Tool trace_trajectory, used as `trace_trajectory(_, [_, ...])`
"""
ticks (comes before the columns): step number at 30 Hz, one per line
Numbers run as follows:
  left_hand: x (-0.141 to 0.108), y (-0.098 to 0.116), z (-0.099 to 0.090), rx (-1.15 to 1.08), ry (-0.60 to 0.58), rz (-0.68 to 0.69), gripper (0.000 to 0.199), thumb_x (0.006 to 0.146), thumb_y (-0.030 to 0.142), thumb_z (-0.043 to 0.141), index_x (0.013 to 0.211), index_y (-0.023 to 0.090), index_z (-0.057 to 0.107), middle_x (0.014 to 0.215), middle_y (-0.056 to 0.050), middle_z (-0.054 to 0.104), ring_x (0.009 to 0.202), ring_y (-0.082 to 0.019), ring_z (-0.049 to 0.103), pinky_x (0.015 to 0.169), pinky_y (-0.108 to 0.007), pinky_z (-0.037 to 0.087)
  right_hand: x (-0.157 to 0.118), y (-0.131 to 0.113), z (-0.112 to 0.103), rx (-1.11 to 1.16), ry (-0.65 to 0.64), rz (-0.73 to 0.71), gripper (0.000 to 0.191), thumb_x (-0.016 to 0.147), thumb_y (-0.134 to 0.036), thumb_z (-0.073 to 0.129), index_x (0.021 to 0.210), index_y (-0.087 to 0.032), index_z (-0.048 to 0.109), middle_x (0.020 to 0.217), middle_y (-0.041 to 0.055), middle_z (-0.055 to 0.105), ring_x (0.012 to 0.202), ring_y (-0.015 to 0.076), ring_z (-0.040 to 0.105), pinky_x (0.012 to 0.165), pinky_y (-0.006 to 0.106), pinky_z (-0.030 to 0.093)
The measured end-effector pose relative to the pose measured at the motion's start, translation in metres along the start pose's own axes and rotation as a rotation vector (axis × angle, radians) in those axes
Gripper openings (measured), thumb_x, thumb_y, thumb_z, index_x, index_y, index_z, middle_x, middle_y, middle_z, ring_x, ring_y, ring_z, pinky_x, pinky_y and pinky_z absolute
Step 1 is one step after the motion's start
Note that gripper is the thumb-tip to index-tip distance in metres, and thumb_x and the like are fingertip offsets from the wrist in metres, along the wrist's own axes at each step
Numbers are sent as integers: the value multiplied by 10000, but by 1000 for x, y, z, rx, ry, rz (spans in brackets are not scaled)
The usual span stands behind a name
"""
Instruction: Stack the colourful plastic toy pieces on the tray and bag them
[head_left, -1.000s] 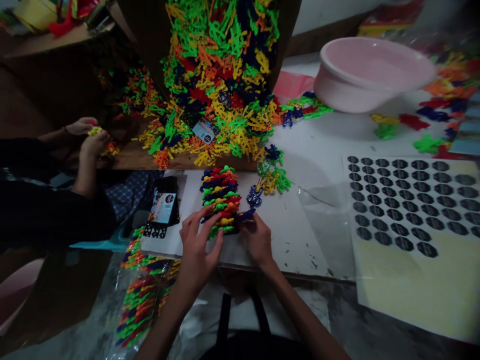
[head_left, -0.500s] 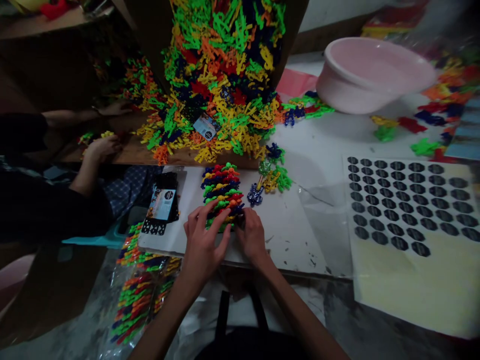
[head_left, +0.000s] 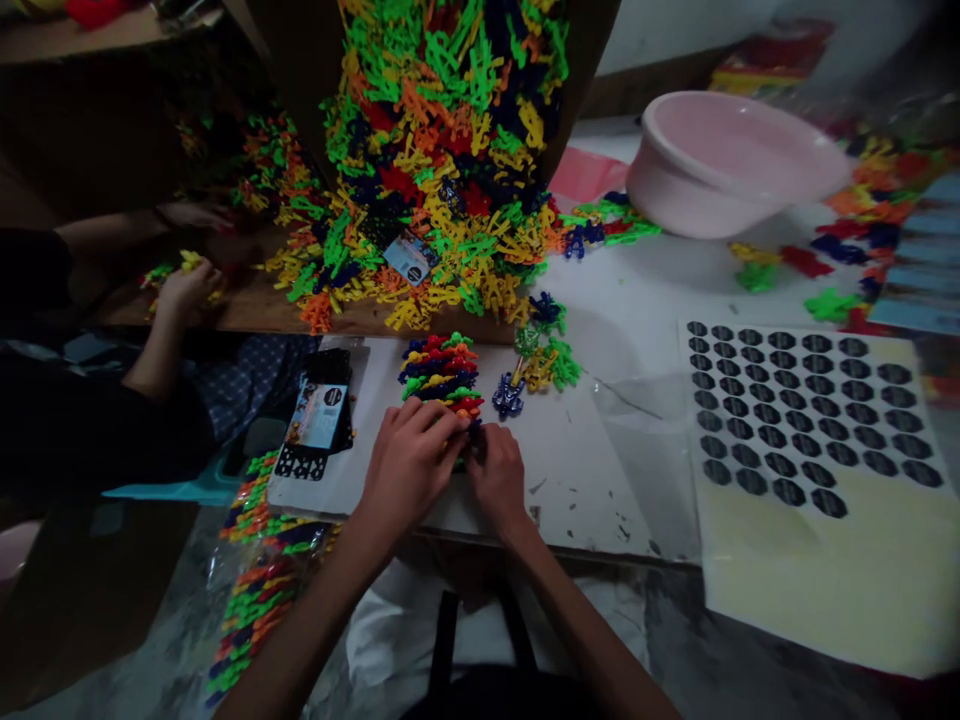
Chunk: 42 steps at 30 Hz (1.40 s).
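Note:
On the white tabletop in front of me lies a block of small plastic figures (head_left: 439, 368) in slanting rows of red, blue, green, yellow and orange. My left hand (head_left: 412, 462) covers its near end, palm down, fingers drawn together with the tips at the right edge. My right hand (head_left: 498, 474) is closed beside it, thumb and forefinger pinching at a dark blue figure there; the grip is partly hidden. Just right of the block sit several loose figures, among them a dark blue one (head_left: 508, 395). A stack of black printed cards (head_left: 319, 415) lies to the left.
A heap of coloured figures (head_left: 450, 200) spills from a box at the back. Right stand a pink basin (head_left: 697, 190) and a sheet of black stickers (head_left: 795, 540). Bagged figures (head_left: 251, 610) lie low at left. A co-worker's hand (head_left: 184, 290) is at the left.
My left hand's spread fingers have drawn together over the block's near end, its fingertips coming close to my right hand. The view has shifted slightly. The co-worker's hand has moved a little left.

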<state>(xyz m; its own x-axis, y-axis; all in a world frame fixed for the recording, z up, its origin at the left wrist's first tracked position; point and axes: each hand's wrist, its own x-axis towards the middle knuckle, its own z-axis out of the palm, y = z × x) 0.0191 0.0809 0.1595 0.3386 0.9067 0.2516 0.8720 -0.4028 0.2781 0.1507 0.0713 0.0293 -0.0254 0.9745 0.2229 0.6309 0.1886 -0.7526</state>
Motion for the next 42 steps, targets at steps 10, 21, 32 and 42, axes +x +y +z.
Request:
trace_trajectory(10, [3, -1, 4, 161, -20, 53, 79, 923, 222, 629, 977, 229, 686, 996, -35, 687, 914, -224, 581, 761, -358, 440, 0, -2, 12, -160, -24, 45, 83, 882, -230, 499, 952, -211, 538, 934, 68, 637, 922, 263, 545, 787, 374, 392])
trace_trajectory(21, [-62, -8, 7, -203, 383, -74, 297, 954, 125, 557, 1214, 252, 624, 1105, -44, 680, 1057, -195, 618, 937, -352, 503, 116, 52, -90, -485, -181, -402, 561, 808, -22, 465, 1321, -204, 598, 1341, 124, 606, 1245, 292, 502, 1011, 432, 396])
trace_trajectory(32, [-93, 0, 6, -239, 423, -248, 248, 958, 149, 550, 1176, 231, 638, 1139, -55, 682, 1098, -203, 614, 968, -361, 492, 162, 49, -96, -769, -589, -947, 179, 925, -153, 534, 979, -188, 701, 980, 97, 704, 998, 249, 562, 881, 368, 349])
trace_trajectory(42, [-84, 12, 12, -294, 391, -223, 277, 952, 127, 545, 1199, 224, 625, 1177, -66, 665, 1141, -206, 591, 1001, -378, 482, 36, 74, -124, -728, -390, -624, 173, 928, -168, 542, 1080, -145, 621, 1077, 136, 665, 968, 275, 580, 807, 372, 446])
